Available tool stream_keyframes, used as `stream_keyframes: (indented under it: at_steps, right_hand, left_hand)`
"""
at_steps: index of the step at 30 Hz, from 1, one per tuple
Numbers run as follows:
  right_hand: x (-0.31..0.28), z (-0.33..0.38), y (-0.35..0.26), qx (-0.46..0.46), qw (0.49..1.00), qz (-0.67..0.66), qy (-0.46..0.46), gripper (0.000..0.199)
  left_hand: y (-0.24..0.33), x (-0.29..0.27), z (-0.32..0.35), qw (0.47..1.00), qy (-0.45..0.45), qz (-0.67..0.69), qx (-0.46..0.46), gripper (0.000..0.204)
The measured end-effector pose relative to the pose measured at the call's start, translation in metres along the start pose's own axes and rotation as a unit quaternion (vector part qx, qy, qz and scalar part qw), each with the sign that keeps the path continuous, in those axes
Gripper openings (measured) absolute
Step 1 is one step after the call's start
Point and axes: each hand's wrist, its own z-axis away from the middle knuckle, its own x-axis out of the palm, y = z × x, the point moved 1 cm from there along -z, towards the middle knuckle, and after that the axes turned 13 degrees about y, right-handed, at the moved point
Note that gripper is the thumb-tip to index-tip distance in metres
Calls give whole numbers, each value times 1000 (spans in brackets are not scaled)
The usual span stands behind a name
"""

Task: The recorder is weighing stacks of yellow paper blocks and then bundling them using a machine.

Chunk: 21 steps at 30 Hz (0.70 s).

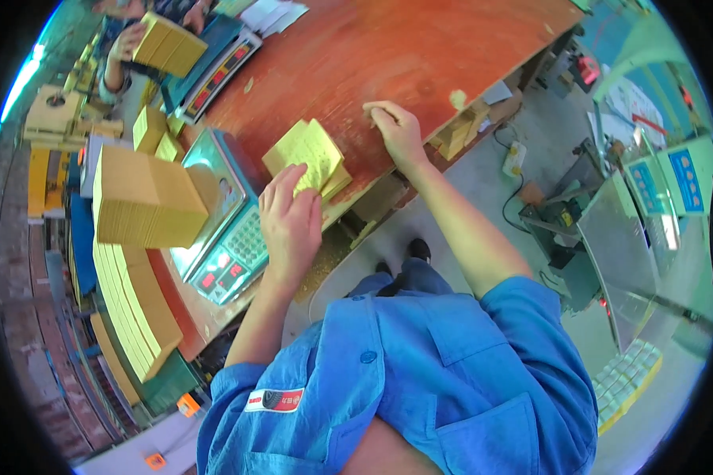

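Pressing left hand (pixel 291 215) flat, open, on thin yellow paper stack (pixel 305 154); light, floppy, slippery, gripping edges best; right hand (pixel 396 131) resting loosely curled, empty, on counter (pixel 420 55).

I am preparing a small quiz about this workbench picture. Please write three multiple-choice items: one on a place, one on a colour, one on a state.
1. Where does the small stack of yellow sheets lie?
A. on the floor
B. on the red-brown table, near its front edge, beside the weighing scale
C. on the scale's pan

2. What colour is the person's jacket?
A. blue
B. grey
C. green

3. What is the left hand doing?
A. hanging free in the air
B. gripping the scale
C. resting flat on the yellow sheets

Answers:
1 B: the sheets sit on the table by its front edge, just right of the weighing scale.
2 A: sleeves and chest are plain blue.
3 C: its fingers lie spread on the top sheet, while the right hand rests on the table apart from the stack.
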Motion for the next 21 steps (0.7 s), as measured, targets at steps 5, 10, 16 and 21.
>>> stream_keyframes:
  at_steps: [5, 10, 16, 21]
  right_hand:
    - [-128, 60, -93, 481, 799, -352, -83, 53]
    - [-283, 190, -113, 498, 830, -221, 120, 39]
    - [-411, 294, -164, 411, 812, -286, 300, 42]
    - [-577, 329, -160, 387, 824, -180, 372, 33]
  left_hand:
    - [79, 22, 20, 975, -27, 107, 193, 12]
    - [176, 79, 95, 905, -130, 364, 178, 26]
    - [289, 143, 150, 398, -629, 507, -434, 30]
    - [410, 212, 160, 518, -605, 493, -350, 30]
